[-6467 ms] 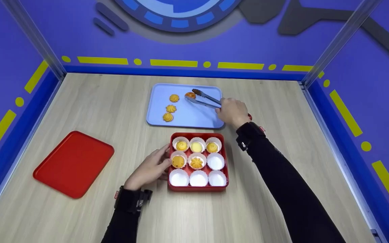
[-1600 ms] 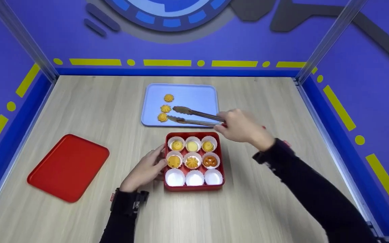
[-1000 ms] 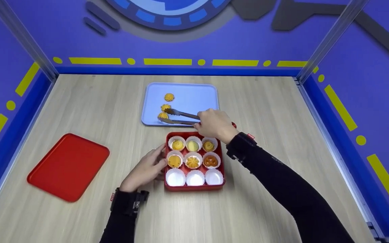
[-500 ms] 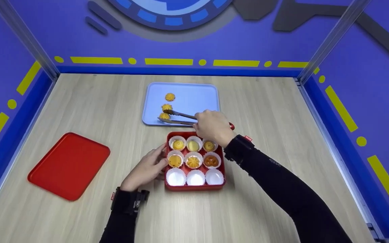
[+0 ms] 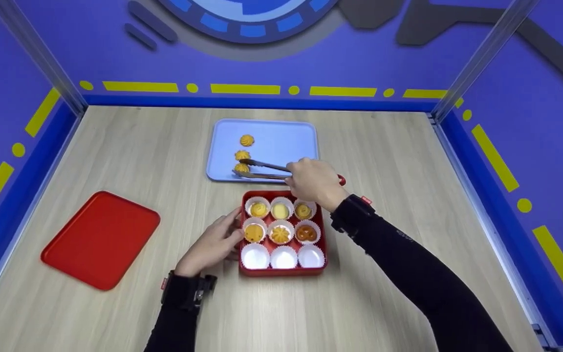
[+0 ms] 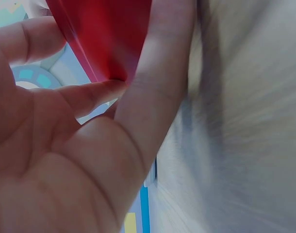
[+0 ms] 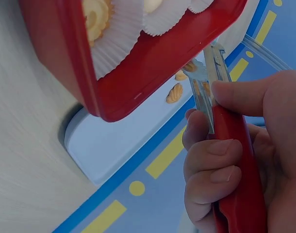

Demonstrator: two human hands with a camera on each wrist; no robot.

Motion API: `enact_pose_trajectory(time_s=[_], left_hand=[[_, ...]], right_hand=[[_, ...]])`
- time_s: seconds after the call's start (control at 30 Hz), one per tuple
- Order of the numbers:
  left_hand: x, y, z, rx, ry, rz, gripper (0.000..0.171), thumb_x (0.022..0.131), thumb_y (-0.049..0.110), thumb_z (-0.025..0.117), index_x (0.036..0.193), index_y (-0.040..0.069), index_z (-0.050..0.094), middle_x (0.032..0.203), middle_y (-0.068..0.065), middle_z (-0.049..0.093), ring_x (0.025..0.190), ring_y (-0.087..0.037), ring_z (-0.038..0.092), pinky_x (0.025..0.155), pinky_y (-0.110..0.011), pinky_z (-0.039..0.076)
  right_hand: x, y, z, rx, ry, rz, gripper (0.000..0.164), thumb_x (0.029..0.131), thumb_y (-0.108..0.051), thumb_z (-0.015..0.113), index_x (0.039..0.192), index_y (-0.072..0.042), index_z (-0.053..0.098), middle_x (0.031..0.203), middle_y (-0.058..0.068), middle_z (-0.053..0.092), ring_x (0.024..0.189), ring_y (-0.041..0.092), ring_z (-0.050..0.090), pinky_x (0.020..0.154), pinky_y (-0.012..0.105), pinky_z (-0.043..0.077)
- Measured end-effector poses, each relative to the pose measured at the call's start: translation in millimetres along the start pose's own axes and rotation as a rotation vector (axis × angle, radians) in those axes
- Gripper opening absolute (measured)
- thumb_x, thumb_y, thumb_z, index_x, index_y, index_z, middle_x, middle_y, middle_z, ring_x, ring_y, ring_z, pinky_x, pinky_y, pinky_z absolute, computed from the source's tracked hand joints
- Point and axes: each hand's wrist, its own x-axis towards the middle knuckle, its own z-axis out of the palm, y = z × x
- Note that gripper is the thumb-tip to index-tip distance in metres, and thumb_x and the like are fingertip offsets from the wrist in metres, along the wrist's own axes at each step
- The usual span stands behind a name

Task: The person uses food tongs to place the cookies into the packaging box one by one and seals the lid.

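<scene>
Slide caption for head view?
Right hand holds tongs at a cookie on the blue tray; left hand touches the box.

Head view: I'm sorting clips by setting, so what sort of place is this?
Probably a purpose-built booth for demonstrations or recording, not a home kitchen: printed blue-purple panels stand round a wood-look table, and metal corner posts rise where the panels meet.

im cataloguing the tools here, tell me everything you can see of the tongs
The tongs have two slim, metal-looking arms and smooth red handles that look like plastic. The person's right grip is wrapped round the handles. They reach leftward over the blue tray, arms slightly apart, with the tips around the nearest cookie; whether they touch it or the tray cannot be told.
</scene>
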Motion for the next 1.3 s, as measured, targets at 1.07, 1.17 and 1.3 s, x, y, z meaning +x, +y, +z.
enact_pose_trajectory(time_s=[1.07,1.17,1.3], left_hand=[[-0.4,-2.0,0.4,-0.002,-0.001,-0.003,0.066,0.106,0.026,0.059,0.167,0.014,0.037,0.132,-0.009,0.062,0.120,-0.025,0.057,0.111,-0.050,0.046],[-0.1,-1.9,0.6,-0.006,0.001,0.003,0.065,0.105,0.025,0.059,0.166,0.014,0.038,0.129,-0.008,0.063,0.118,-0.024,0.057,0.109,-0.049,0.046],[0.2,-1.4,1.1,-0.003,0.002,0.004,0.065,0.105,0.025,0.058,0.166,0.015,0.038,0.129,-0.008,0.063,0.117,-0.024,0.057,0.109,-0.048,0.046]], right_hand=[[-93.5,56.5,-46.3,0.134,0.139,-0.088,0.032,0.102,-0.029,0.073,0.127,-0.009,0.075,0.080,0.004,0.061,0.066,0.019,0.052,0.057,0.031,0.041],[-110.3,55.2,-48.1,0.135,0.130,-0.103,0.032,0.101,-0.030,0.074,0.127,-0.010,0.075,0.079,0.002,0.058,0.063,0.016,0.049,0.054,0.029,0.038],[-130.8,51.5,-47.9,0.113,0.106,-0.132,0.035,0.101,-0.031,0.075,0.129,-0.010,0.075,0.080,0.000,0.060,0.061,0.012,0.047,0.051,0.026,0.037]])
